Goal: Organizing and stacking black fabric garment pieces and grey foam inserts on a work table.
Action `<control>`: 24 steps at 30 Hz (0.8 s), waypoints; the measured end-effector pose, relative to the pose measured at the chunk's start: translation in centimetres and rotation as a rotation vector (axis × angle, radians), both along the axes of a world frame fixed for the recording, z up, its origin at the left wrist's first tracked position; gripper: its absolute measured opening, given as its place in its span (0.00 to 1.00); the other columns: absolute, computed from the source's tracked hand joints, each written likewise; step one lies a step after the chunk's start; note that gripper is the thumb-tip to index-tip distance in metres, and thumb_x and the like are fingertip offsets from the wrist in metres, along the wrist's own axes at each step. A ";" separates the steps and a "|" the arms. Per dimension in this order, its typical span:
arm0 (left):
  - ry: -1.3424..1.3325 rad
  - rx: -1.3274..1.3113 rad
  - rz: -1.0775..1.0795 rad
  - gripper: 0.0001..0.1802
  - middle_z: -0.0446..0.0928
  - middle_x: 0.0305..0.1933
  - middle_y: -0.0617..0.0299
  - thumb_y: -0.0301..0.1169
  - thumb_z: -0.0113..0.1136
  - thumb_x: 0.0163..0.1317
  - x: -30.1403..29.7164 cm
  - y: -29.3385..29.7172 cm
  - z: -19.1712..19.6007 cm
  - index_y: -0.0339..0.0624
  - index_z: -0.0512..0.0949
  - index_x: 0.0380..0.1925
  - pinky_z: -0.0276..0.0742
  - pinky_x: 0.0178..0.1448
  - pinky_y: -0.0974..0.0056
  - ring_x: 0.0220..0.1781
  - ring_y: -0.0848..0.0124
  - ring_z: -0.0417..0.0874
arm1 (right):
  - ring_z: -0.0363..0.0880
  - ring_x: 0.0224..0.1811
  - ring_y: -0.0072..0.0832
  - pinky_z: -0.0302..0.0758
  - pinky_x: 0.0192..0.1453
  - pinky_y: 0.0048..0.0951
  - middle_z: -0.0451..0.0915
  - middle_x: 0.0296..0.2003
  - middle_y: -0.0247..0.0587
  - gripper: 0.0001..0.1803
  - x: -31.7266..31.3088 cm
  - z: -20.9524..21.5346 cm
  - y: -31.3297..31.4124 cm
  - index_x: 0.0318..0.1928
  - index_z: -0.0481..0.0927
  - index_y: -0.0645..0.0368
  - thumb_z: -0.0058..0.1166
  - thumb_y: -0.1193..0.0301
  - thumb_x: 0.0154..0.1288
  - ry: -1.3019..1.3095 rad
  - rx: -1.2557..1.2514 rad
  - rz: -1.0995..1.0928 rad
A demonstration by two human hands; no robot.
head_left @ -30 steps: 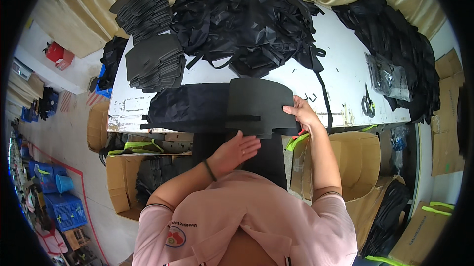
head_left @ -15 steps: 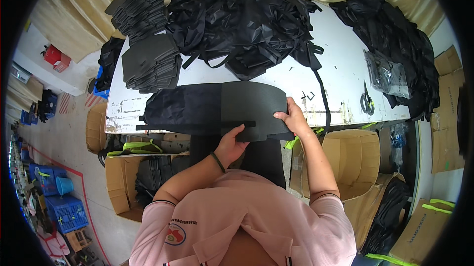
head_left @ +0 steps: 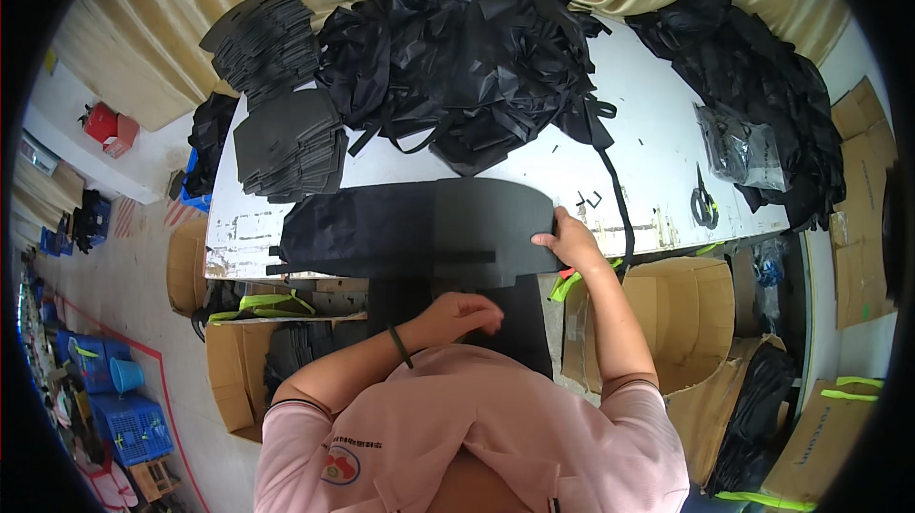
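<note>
Fingers, right hand [head_left: 572, 239]: closed in a pinch on the right end of the black foam panel [head_left: 477, 232], at the counter's near edge
Fingers, left hand [head_left: 457, 308]: loosely curled, gripping nothing that showed; whether they touched the hanging black fabric [head_left: 519, 318] could not be told
Panel's place: lay flat on the white counter [head_left: 610, 156], over a dark fabric piece [head_left: 334, 227] that stuck out toward 9 o'clock
Long axis: ran from 9 o'clock to 3 o'clock, along the counter's front edge
Direction from fingers: the panel's bulk lay toward 9 o'clock of the right hand, and toward 12 o'clock of the left hand
Nearer hand: the right, already on the panel; the left hung just below the counter edge
Around: heap of black bags [head_left: 467, 56] at 12 o'clock, stacked foam pieces [head_left: 286, 141] at 10 o'clock, scissors [head_left: 703, 203] at 3 o'clock
</note>
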State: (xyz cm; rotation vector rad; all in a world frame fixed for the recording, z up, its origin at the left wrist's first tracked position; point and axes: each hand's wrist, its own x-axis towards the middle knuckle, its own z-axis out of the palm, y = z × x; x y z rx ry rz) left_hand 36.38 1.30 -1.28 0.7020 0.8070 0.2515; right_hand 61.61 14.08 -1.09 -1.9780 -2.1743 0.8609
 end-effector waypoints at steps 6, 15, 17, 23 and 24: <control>0.936 1.686 -0.409 0.46 0.50 0.75 0.49 0.54 0.65 0.52 -1.7 3.8 -2.9 0.60 0.58 0.70 0.46 0.71 0.33 0.77 0.49 0.49 | 0.78 0.52 0.48 0.74 0.53 0.41 0.79 0.49 0.53 0.22 -2.7 1.6 6.0 0.47 0.80 0.56 0.63 0.56 0.56 -0.014 0.219 -0.030; 0.908 1.696 -0.384 0.46 0.49 0.76 0.49 0.56 0.63 0.53 -0.7 3.7 -4.0 0.62 0.56 0.71 0.42 0.72 0.33 0.78 0.50 0.47 | 0.62 0.67 0.47 0.65 0.65 0.44 0.67 0.62 0.51 0.23 -11.4 -1.6 17.5 0.53 0.75 0.64 0.61 0.67 0.57 -0.002 0.651 0.219; 0.867 1.643 -0.302 0.45 0.51 0.75 0.50 0.56 0.61 0.55 -1.9 3.8 -4.6 0.60 0.56 0.71 0.45 0.73 0.36 0.77 0.52 0.50 | 0.72 0.54 0.48 0.71 0.56 0.44 0.77 0.47 0.49 0.16 -14.6 0.6 14.5 0.44 0.76 0.65 0.58 0.71 0.56 0.238 0.894 0.290; -0.395 0.586 0.873 0.34 0.67 0.63 0.58 0.52 0.49 0.68 -7.1 6.9 -1.1 0.46 0.56 0.67 0.69 0.62 0.60 0.61 0.66 0.72 | 0.69 0.59 0.52 0.66 0.64 0.44 0.72 0.54 0.58 0.21 -17.1 3.6 -0.2 0.54 0.72 0.68 0.55 0.76 0.60 0.680 0.792 0.552; -0.432 0.584 0.909 0.30 0.72 0.60 0.57 0.44 0.52 0.69 -7.8 7.4 0.1 0.45 0.59 0.65 0.73 0.58 0.60 0.55 0.64 0.77 | 0.69 0.60 0.52 0.67 0.63 0.44 0.71 0.55 0.58 0.22 -17.1 3.1 -1.6 0.55 0.72 0.69 0.56 0.74 0.60 0.686 0.770 0.574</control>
